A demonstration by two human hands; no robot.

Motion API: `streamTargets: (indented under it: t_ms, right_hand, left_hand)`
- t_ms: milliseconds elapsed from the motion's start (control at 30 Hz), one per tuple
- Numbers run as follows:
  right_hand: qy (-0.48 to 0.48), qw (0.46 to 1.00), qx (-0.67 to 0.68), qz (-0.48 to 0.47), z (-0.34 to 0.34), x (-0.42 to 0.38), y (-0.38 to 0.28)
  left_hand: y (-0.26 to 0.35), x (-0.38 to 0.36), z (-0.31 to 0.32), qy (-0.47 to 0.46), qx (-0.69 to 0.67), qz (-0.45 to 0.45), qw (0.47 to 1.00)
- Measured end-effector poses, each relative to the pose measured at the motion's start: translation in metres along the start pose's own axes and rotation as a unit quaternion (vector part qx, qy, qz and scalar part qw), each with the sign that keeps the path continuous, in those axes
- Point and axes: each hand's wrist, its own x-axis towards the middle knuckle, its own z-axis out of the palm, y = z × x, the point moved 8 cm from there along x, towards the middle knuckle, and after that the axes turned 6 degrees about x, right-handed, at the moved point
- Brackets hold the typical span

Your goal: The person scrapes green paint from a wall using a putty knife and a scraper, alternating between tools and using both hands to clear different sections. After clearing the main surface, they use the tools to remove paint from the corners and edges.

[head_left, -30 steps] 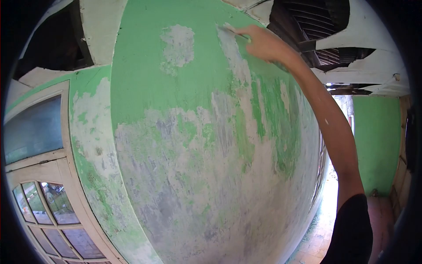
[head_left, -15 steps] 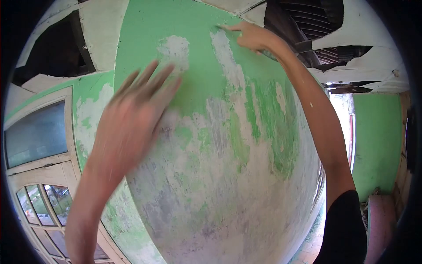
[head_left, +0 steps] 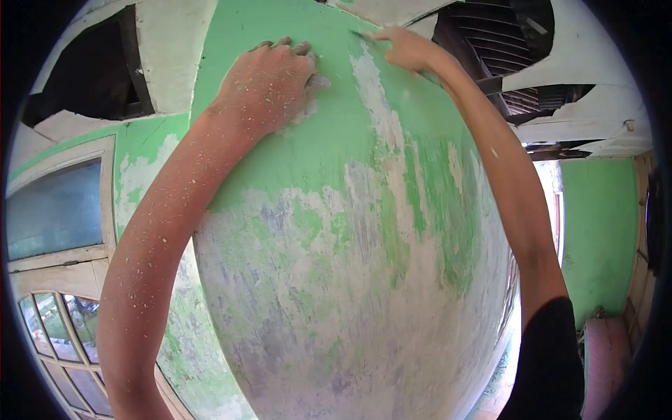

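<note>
The green wall (head_left: 329, 115) in front of me has its paint stripped in wide pale patches. High on it, my right hand (head_left: 408, 50) is closed around a scraper (head_left: 358, 33). Its dark, thin end points left against the paint, just above a long bare streak (head_left: 374, 91); the rest is mostly hidden by my fingers. My left hand (head_left: 269, 78) rests on the upper wall with its fingers spread, partly covering another bare patch (head_left: 308, 105). Pale and green flakes dot my left hand and forearm.
A wooden door with glass panes (head_left: 66, 336) is at the left, under a window pane (head_left: 56, 210). The white ceiling has broken holes (head_left: 490, 38) showing dark roofing. Another green wall (head_left: 598, 231) and a pink object (head_left: 605, 357) are at the right.
My left hand has moved up and right onto the upper wall. My right hand, with the scraper, is slightly higher against the wall. The view has shifted a little.
</note>
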Motion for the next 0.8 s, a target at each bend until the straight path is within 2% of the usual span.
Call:
streamTargets:
  t_ms: [100,200,300,433,500,633,700,800]
  right_hand:
    - [-0.010,1.000,0.017,0.015,-0.003,0.010,0.005]
    - [-0.070,0.997,0.018,0.006,0.005,-0.035,-0.009]
    - [-0.038,0.999,-0.028,0.012,-0.007,0.010,0.004]
    - [-0.012,0.999,-0.005,0.046,-0.009,0.013,0.002]
    - [-0.088,0.995,0.034,0.003,0.000,-0.024,-0.008]
    - [-0.074,0.997,0.011,0.023,-0.004,-0.002,0.000]
    - [-0.043,0.996,0.042,0.067,-0.005,0.012,0.006]
    - [-0.099,0.994,0.031,0.023,0.005,-0.043,-0.008]
  left_hand:
    - [0.001,0.000,-0.003,-0.004,0.001,-0.001,1.000]
    - [0.003,-0.002,0.000,0.009,-0.003,0.012,1.000]
    - [0.001,-0.004,-0.002,0.026,-0.006,0.012,1.000]
    - [0.003,-0.004,-0.002,0.023,-0.007,0.017,1.000]
    - [0.004,-0.007,-0.004,0.013,-0.011,0.030,0.999]
    - [0.003,-0.007,-0.006,0.000,-0.009,0.022,1.000]
    - [0.003,-0.006,-0.004,0.014,-0.007,0.021,1.000]
    - [0.004,-0.011,-0.005,0.021,-0.015,0.027,0.999]
